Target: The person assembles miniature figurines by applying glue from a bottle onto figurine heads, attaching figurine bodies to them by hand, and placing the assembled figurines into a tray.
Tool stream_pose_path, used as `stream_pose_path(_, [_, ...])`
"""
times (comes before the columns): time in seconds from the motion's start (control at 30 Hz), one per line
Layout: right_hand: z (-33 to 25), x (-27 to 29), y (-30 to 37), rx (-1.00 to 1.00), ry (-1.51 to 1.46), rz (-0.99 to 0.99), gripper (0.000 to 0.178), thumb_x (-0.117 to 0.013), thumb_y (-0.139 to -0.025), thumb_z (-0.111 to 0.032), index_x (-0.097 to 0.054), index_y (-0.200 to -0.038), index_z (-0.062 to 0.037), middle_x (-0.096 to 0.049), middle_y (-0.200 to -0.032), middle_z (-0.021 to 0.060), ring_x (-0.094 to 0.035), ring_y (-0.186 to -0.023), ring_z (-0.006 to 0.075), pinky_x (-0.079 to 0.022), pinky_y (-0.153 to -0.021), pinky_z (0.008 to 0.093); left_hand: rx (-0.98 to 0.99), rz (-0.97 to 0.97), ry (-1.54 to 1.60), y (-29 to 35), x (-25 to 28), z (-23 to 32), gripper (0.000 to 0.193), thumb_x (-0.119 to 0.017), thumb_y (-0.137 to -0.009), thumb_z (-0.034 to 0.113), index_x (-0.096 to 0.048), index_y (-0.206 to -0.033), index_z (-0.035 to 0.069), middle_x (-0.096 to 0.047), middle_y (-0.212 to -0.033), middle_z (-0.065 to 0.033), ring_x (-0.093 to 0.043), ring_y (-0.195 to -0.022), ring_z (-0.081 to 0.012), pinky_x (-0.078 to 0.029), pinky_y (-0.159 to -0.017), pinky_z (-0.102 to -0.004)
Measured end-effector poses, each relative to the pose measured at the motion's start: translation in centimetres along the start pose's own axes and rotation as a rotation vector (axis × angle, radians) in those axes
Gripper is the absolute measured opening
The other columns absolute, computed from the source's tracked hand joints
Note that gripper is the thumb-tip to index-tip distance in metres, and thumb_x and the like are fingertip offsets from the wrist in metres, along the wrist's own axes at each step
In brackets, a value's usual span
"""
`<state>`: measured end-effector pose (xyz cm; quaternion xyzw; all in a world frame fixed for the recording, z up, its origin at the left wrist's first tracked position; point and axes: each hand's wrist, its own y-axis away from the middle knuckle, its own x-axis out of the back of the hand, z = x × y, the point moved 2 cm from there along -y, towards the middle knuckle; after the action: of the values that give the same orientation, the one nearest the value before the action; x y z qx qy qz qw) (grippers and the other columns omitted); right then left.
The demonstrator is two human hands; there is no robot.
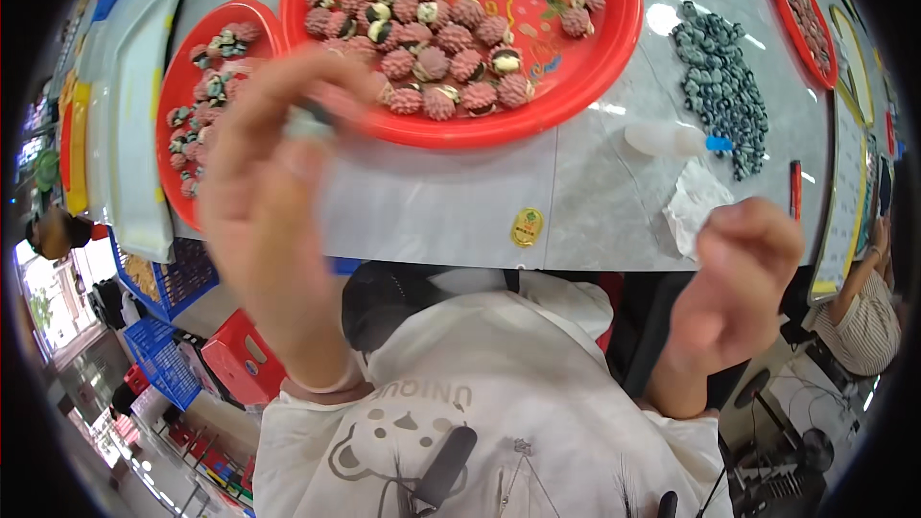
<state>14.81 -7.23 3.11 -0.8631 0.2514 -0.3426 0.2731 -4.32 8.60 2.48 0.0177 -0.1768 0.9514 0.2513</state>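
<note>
My left hand [278, 192] is raised over the table by the left tray, blurred by motion. Its thumb and fingers pinch a small dark and pale-green piece [309, 123]; blur hides its details. To the right, my right hand [734, 283] hovers at the table's near edge with fingers curled in; whatever they may hold is hidden. Crumpled white tissue [693, 203] lies just beyond it. A large red round tray [537, 122] bears many pink ridged pieces [451, 38], some with black and cream parts. Similar pink and pale-green pieces sit in a smaller red tray [173, 91] on the left.
A white bottle with a blue tip [664, 140] lies on its side near a heap of dark green pieces [720, 77]. Beyond are a red marker [795, 189] and another red tray [801, 24]. A gold oval sticker [527, 227] marks the near edge. Another person [859, 317] is at far right.
</note>
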Motion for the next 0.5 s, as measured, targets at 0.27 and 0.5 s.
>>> stream_pose_path(0.27, [3.6,1.4,-0.1,-0.397,-0.029,0.224,0.028,-0.06,-0.074,-0.015,-0.054,-0.097,0.001,-0.05,-0.098,0.0125,-0.046,-0.077,0.0165,-0.036,-0.071,0.0248,-0.063,-0.214,-0.992,-2.6,2.1,0.7,0.02,-0.05,-0.078,0.005,-0.056,-0.097,0.002,-0.055,-0.101,-0.0101,-0.054,-0.086,-0.0218,-0.041,-0.076,-0.0292])
stream_pose_path(0.5, [4.1,-1.7,-1.0,-0.489,-0.013,-0.262,0.035,-0.058,-0.074,-0.005,-0.047,-0.106,0.0042,-0.056,-0.096,0.0105,-0.052,-0.088,0.0144,-0.038,-0.081,0.0259,0.016,-0.221,-0.907,-4.3,1.1,-0.4,0.01,-0.049,-0.078,0.005,-0.055,-0.085,0.001,-0.054,-0.081,-0.0113,-0.055,-0.076,-0.023,-0.042,-0.068,-0.0304])
